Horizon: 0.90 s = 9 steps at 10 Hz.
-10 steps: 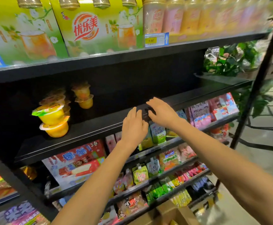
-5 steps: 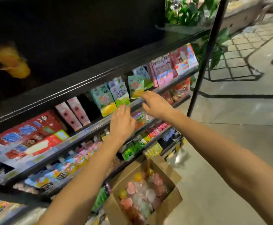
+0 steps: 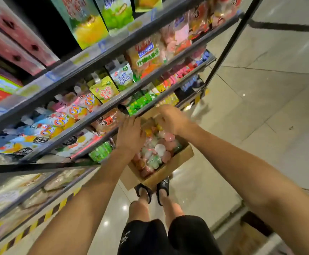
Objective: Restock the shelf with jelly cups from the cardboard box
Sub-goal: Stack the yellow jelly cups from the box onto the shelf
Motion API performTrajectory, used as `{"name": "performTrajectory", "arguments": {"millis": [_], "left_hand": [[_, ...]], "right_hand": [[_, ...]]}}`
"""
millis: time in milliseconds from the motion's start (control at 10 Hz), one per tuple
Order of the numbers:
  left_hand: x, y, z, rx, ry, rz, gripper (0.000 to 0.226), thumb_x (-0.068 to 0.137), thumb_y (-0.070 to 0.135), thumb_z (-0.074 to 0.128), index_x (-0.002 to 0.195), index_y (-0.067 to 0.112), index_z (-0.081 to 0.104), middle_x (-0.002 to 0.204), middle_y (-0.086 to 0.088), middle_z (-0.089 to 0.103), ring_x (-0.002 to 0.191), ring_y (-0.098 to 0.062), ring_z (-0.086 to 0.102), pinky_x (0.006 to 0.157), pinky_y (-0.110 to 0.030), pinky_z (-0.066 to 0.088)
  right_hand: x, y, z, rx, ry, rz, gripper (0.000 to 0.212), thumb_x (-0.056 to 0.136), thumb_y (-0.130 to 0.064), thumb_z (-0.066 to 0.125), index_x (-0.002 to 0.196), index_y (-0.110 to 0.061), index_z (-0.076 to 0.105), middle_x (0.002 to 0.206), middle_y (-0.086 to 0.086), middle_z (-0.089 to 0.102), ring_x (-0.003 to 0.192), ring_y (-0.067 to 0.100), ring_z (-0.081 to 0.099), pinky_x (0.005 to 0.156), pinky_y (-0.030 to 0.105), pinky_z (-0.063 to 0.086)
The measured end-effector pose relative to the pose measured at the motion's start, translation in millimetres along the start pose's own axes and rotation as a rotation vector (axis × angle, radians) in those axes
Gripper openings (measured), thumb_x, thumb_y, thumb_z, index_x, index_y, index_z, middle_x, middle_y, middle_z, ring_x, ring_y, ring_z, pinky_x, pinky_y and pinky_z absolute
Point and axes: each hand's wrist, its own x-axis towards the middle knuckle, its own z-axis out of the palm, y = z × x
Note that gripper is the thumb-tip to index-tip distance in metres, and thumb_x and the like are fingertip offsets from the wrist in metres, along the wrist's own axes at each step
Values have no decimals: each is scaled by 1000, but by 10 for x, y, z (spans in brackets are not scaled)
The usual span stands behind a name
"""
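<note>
An open cardboard box (image 3: pixel 175 163) stands on the floor by my feet, against the foot of the shelf unit. It is full of jelly cups (image 3: pixel 160 150) in pink, white, green and yellow. My left hand (image 3: pixel 129 135) hovers over the box's near-left part, back up and fingers stretched toward the cups. Over the far end of the box my right hand (image 3: pixel 171 118) reaches down, blurred, with its fingers bent; whether it holds a cup is hidden. The dark shelf with the stacked jelly cups is out of view above.
Slanted shelves (image 3: pixel 102 52) packed with snack pouches and jelly bags fill the left and top. A black upright post (image 3: pixel 229 45) stands at the unit's right end. A yellow-black striped base edge (image 3: pixel 45 216) runs along the floor. Tiled floor (image 3: pixel 260 107) lies to the right.
My view has tipped from the upper dark shelf down to the floor. Both hands have dropped from the shelf edge to just above the box of jelly cups.
</note>
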Motion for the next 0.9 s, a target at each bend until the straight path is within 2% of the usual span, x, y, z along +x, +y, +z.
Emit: {"name": "performTrajectory", "arguments": {"millis": [100, 200, 300, 400, 500, 600, 700, 800, 900], "left_hand": [[-35, -182, 556, -49, -77, -71, 50, 89, 22, 54, 136, 7, 46, 138, -17, 48, 128, -36, 45, 104, -47, 39], [-32, -272, 1037, -117, -133, -135, 50, 88, 22, 53, 136, 14, 43, 133, -14, 52, 119, -36, 51, 99, -48, 45], [-46, -382, 1546, -160, -211, -180, 48, 92, 22, 55, 137, 8, 44, 133, -18, 51, 120, -40, 48, 98, -48, 38], [-114, -605, 2213, -193, -256, -222, 52, 91, 19, 57, 139, 3, 45, 130, -20, 55, 114, -42, 54, 88, -48, 42], [-90, -793, 2835, -186, -387, -324, 55, 91, 17, 52, 144, 10, 38, 142, -14, 47, 122, -38, 49, 96, -45, 40], [-43, -997, 3368, -224, -455, -372, 53, 90, 19, 52, 141, 17, 38, 138, -12, 49, 121, -37, 50, 97, -46, 40], [-20, -1227, 3877, -225, -475, -353, 49, 86, 20, 56, 133, 17, 42, 128, -13, 53, 116, -37, 53, 91, -47, 44], [57, -1420, 4326, -209, -527, -357, 51, 83, 20, 61, 131, 18, 42, 123, -11, 53, 117, -35, 51, 89, -46, 45], [199, -1517, 4706, -214, -514, -270, 43, 85, 32, 59, 124, 17, 49, 117, -10, 56, 115, -32, 54, 94, -44, 47]], "right_hand": [[74, 219, 572, 47, -82, 61, 40, 87, -34, 48, 119, -14, 62, 112, 11, 65, 102, 29, 62, 83, 40, 53], [116, 418, 1070, 43, -128, 88, 39, 92, -30, 51, 125, -13, 60, 116, 15, 65, 110, 33, 60, 96, 41, 46], [173, 663, 1667, 123, -146, 206, 41, 95, -23, 53, 132, -5, 56, 133, 19, 55, 126, 35, 50, 107, 41, 38], [254, 915, 2375, 232, -242, 321, 45, 95, -28, 55, 134, -6, 55, 130, 18, 58, 120, 36, 55, 102, 43, 45], [318, 1035, 2908, 269, -334, 372, 40, 98, -20, 51, 135, -6, 54, 133, 17, 57, 122, 33, 54, 102, 38, 42], [440, 1110, 3491, 316, -300, 408, 46, 94, -26, 50, 137, -12, 53, 131, 18, 56, 119, 35, 54, 100, 36, 43], [633, 1248, 4120, 283, -355, 413, 49, 93, -25, 50, 136, -2, 52, 126, 19, 59, 120, 34, 55, 103, 29, 37], [916, 1343, 4499, 330, -286, 410, 50, 91, -19, 53, 141, -16, 51, 133, 14, 57, 124, 30, 52, 109, 36, 39], [1258, 1456, 4801, 282, -265, 353, 40, 97, -17, 46, 136, -15, 53, 134, 6, 57, 122, 21, 54, 99, 18, 37]]}}
